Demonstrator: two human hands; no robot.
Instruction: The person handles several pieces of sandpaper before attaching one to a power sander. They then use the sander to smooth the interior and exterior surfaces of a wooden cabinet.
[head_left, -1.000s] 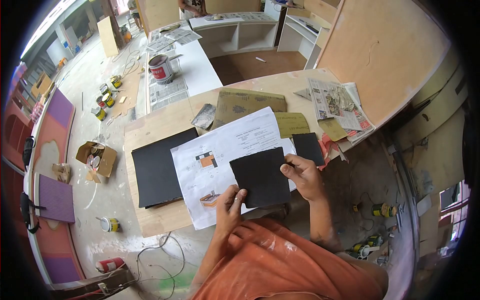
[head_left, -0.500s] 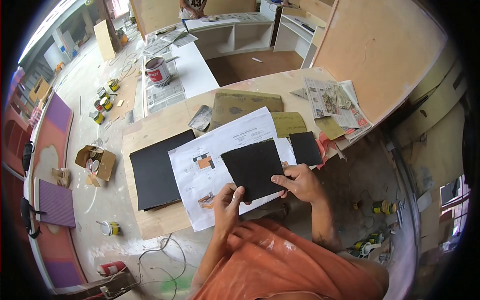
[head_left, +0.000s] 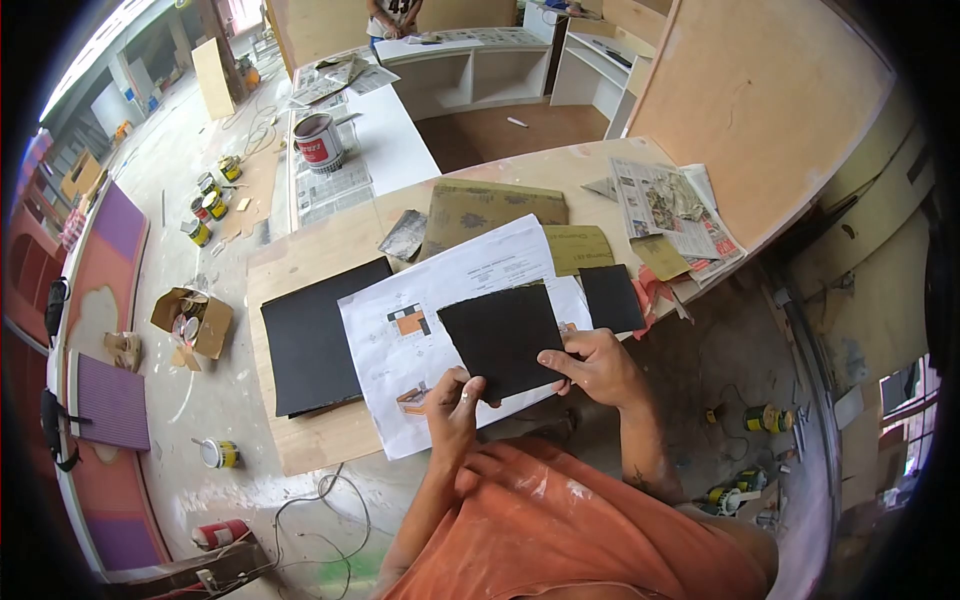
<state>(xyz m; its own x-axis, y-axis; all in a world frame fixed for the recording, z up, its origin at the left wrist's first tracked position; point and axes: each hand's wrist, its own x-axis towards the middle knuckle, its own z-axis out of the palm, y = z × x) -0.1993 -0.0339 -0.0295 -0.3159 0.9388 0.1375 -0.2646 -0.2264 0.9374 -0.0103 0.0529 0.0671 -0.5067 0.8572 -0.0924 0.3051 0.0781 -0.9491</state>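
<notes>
A square of black sandpaper [head_left: 503, 338] is held up by both hands above a printed drawing sheet [head_left: 370, 345]. My left hand [head_left: 455, 408] pinches its lower left corner. At its right edge, my right hand [head_left: 592, 366] grips with thumb on top and fingers behind. Larger black sandpaper sheets [head_left: 322, 335] lie to the left, partly under the drawing. A smaller black piece [head_left: 612, 298] rests to the right. Tan-backed sandpaper sheets [head_left: 485, 212] lie beyond the drawing, near a worn grey piece [head_left: 403, 235].
The plywood tabletop [head_left: 290, 440] carries newspapers [head_left: 665, 205] at the right. A paint can [head_left: 318, 145] stands on the white counter [head_left: 400, 150]. On the floor are a cardboard box [head_left: 200, 325], several small cans and cables [head_left: 320, 510]. A person [head_left: 393, 20] stands at the far counter.
Both hands and the sandpaper square have shifted very slightly to the left. The view has moved a little; the grips look the same.
</notes>
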